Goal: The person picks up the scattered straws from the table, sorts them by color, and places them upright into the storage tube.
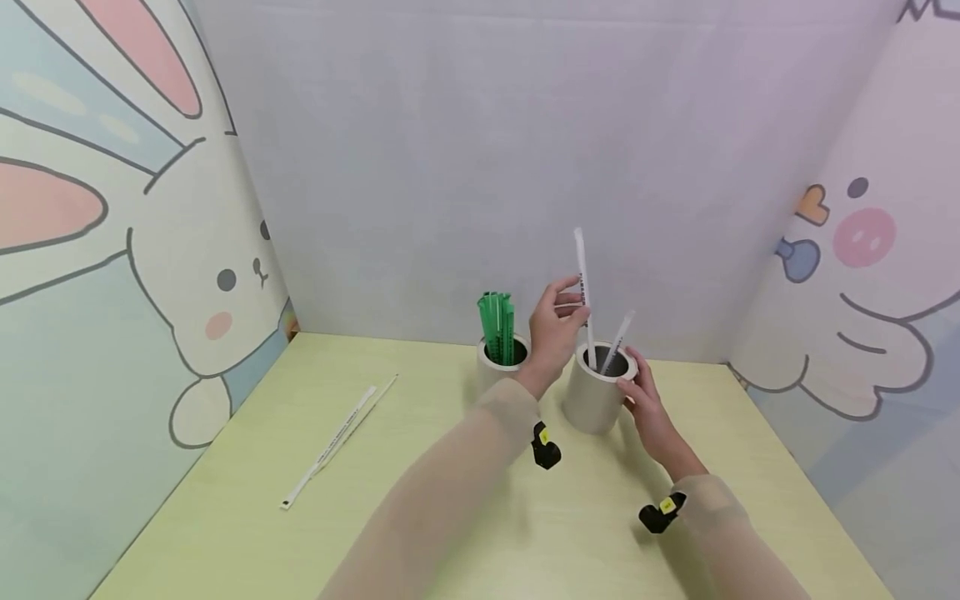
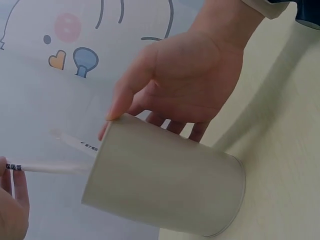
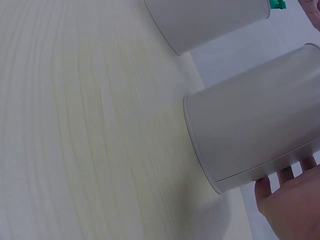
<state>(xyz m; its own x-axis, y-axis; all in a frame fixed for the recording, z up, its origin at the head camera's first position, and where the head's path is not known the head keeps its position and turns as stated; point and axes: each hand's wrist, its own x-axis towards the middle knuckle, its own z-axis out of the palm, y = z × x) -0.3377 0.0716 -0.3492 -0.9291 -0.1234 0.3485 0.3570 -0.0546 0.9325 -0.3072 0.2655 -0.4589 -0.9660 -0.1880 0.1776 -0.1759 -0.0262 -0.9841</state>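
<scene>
My left hand (image 1: 557, 335) pinches a white wrapped straw (image 1: 580, 250) upright, its lower end inside the right-hand grey-white cup (image 1: 588, 406). Dark print runs along the wrapper. Another white straw (image 1: 619, 340) leans in the same cup. My right hand (image 1: 654, 421) grips that cup from its right side, thumb near the rim; the left wrist view shows its fingers (image 2: 199, 132) partly hidden behind the cup (image 2: 165, 172). Just left of my left hand, a matching cup (image 1: 489, 379) holds several green straws (image 1: 495, 325).
Two thin white straws lie on the pale yellow table at the left, a wider one (image 1: 330, 446) and a narrower one (image 1: 367, 414) beside it. A plain pale wall (image 1: 420, 167) rises behind the cups, with cartoon-printed cloth (image 1: 187, 333) along the sides.
</scene>
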